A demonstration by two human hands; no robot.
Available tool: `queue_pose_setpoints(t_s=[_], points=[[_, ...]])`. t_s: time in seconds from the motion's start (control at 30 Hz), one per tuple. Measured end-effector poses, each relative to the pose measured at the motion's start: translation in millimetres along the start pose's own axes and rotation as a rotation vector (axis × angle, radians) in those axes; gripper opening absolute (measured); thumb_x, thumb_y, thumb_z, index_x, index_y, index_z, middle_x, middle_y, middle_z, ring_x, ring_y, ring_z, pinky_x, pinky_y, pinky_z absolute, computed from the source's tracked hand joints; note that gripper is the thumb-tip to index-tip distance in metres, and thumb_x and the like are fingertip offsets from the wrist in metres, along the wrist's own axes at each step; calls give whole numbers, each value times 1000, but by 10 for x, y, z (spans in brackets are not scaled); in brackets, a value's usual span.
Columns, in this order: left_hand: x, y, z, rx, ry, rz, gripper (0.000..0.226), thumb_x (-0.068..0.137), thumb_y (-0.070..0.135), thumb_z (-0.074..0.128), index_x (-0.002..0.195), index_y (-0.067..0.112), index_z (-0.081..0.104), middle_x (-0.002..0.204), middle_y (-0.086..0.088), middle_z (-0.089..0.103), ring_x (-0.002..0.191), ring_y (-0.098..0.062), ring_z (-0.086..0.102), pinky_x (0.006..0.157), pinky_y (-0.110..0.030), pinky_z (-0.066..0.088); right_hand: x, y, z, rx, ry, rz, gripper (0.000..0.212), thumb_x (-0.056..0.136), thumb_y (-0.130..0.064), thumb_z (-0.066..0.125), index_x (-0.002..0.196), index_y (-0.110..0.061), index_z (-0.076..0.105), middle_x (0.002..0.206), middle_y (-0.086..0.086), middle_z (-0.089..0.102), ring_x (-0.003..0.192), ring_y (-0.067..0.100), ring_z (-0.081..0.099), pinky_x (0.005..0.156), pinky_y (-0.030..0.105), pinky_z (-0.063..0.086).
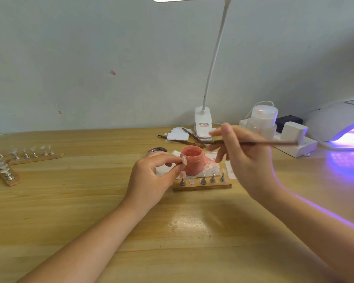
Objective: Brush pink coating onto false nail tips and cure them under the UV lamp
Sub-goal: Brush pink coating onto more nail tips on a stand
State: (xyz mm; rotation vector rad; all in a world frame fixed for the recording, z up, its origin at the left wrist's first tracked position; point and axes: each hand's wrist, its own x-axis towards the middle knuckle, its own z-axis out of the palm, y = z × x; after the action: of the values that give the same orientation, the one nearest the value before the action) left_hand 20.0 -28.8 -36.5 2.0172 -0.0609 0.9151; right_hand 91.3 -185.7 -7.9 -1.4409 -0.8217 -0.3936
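The left hand (151, 176) pinches a false nail tip (184, 160) beside the open pink jar (192, 162) on the tabletop (90, 201). The right hand (243, 160) holds a brush (274, 143) in a clenched grip above the jar. A wooden holder (202, 185) carries further tips; the UV lamp (339, 123) glows violet at right.

A salmon-pink jar (191, 162), a pink-spotted white tissue (209, 163) and a violet-lit white UV lamp (335, 123) are seen.

Glossy wooden table (90, 211); metal stands (203, 181).
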Motion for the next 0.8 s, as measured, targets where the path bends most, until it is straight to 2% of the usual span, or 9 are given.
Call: queue_pose_setpoints(t_s=[0.1,0.17,0.27,0.33,0.43,0.57,0.7,0.8], points=[[1,-5,-5,-9,-11,6,20,72,1,72,77,20,70,79,8,66,83,-1,58,75,-5,40,-163,-16,30,-61,-66,-82,14,89,-28,58,80,-26,68,64,-19,64,61,1,60,56,12,42],[3,-6,0,-11,-15,13,20,72,0,72,80,18,70,79,5,66,82,-5,58,75,-6,40,-207,-22,32,-41,-82,-91,24,88,-33,51,71,-27,67,60,-17,64,58,1,59,55,14,43],[4,5,6,-22,-11,25,23,71,-1,71,84,18,69,77,7,66,82,-2,59,75,-6,40,-208,-3,31,21,-88,-99,44,90,-30,41,63,-8,67,58,-4,63,56,2,58,56,12,43],[4,5,8,-24,-12,38,24,71,-1,71,85,18,68,77,9,65,81,4,58,75,-6,40,-213,7,57,-27,-113,-138,46,92,-24,39,66,2,67,63,0,65,63,-2,60,61,11,44],[5,-12,6,-14,-6,51,21,71,0,72,84,16,70,77,8,66,81,4,58,76,-5,40,-251,55,80,-41,-139,-150,46,95,-19,41,66,7,66,67,1,67,72,-6,61,64,13,45],[2,-13,11,-26,5,47,24,71,0,72,83,20,68,75,11,65,80,8,59,75,-5,40,-299,89,77,6,-110,-97,52,91,-29,38,61,2,67,59,-2,64,57,1,59,56,17,44],[3,-26,12,-13,4,58,25,71,0,72,85,19,68,77,12,65,80,10,58,75,-4,39,-288,83,90,-19,-101,-124,44,95,-13,41,65,7,66,65,2,67,71,-3,63,63,18,48],[5,-27,14,-24,-1,51,23,71,0,72,85,18,69,77,10,65,81,7,58,75,-5,40,-309,93,81,18,-99,-46,48,93,-22,43,62,4,68,59,4,66,56,6,61,55,23,47]])
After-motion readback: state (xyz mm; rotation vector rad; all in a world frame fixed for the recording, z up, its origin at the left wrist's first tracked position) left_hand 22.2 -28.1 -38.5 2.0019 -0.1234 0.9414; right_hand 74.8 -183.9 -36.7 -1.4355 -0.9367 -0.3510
